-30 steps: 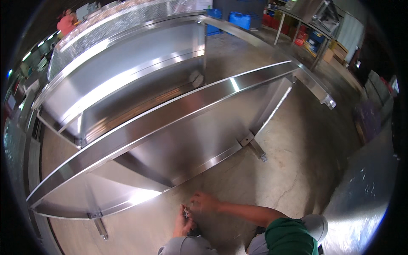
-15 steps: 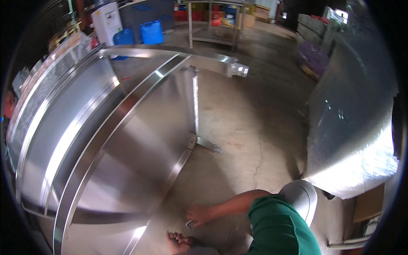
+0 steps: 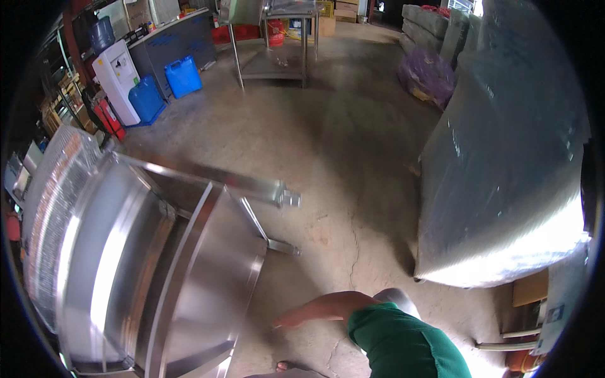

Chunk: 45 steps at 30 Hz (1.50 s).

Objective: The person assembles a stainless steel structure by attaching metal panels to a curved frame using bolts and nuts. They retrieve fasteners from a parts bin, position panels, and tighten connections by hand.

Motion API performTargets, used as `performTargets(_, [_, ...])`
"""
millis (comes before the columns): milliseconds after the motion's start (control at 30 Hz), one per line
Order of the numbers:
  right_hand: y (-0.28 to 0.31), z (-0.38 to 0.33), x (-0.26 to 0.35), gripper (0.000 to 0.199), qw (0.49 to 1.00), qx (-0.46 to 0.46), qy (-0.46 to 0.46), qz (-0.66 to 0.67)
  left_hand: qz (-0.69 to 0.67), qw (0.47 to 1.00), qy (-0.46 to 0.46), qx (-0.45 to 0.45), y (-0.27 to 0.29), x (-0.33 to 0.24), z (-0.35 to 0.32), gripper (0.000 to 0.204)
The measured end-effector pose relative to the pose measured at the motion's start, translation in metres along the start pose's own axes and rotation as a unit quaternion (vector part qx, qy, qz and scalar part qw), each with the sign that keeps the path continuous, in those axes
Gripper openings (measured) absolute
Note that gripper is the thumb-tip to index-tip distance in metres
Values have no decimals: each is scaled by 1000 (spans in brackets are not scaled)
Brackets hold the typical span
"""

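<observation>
My right hand reaches low to the left from a green sleeve, close to the floor. Its fingers are drawn together and small in the picture. A tiny pale bit shows at the fingertips, too small to name. Just left of the hand lies a stainless steel table frame on its side, with legs sticking out toward the right. An adjustable foot caps one leg, and the hand does not touch the frame. Toes show at the lower edge. My left hand is out of view.
A large plastic-wrapped block stands at the right. Bubble-wrapped goods lie beyond the steel frame at left. Farther back are a water dispenser, a blue jerrycan, a fire extinguisher and a metal table.
The view has swung, so the steel frame sits lower and farther left. My right hand stays near the floor; the small bent metal piece at its fingers is no longer clearly visible.
</observation>
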State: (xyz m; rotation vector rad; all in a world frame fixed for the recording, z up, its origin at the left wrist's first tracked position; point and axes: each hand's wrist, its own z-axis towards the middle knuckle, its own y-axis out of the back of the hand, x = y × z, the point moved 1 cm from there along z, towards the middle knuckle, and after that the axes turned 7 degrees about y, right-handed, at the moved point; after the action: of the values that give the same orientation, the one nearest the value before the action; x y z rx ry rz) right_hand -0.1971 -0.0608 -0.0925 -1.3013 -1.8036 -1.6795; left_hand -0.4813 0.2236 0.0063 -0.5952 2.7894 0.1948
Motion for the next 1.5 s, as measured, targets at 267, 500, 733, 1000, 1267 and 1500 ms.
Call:
performTargets(267, [127,-255,39,37,947,238,-121,-176,144,981,-21,-130,28,-65,-266,48])
performTargets(500, [208,-489,257,49,776,-97,-530,328,119,991,-60,5,-53,-158,-440,31])
performTargets(733, [259,-534,343,37,610,-266,-557,498,104,955,-41,275,-204,-274,-513,17])
performTargets(1000, [454,-467,254,36,694,-329,-475,429,-74,969,33,232,-311,-427,-556,30])
performTargets(1267, [739,-444,187,36,722,-298,-494,383,-219,921,56,319,-452,-654,-536,22])
performTargets(1500, [882,-461,88,31,689,-358,-456,434,-69,930,-131,336,-592,-892,-516,25])
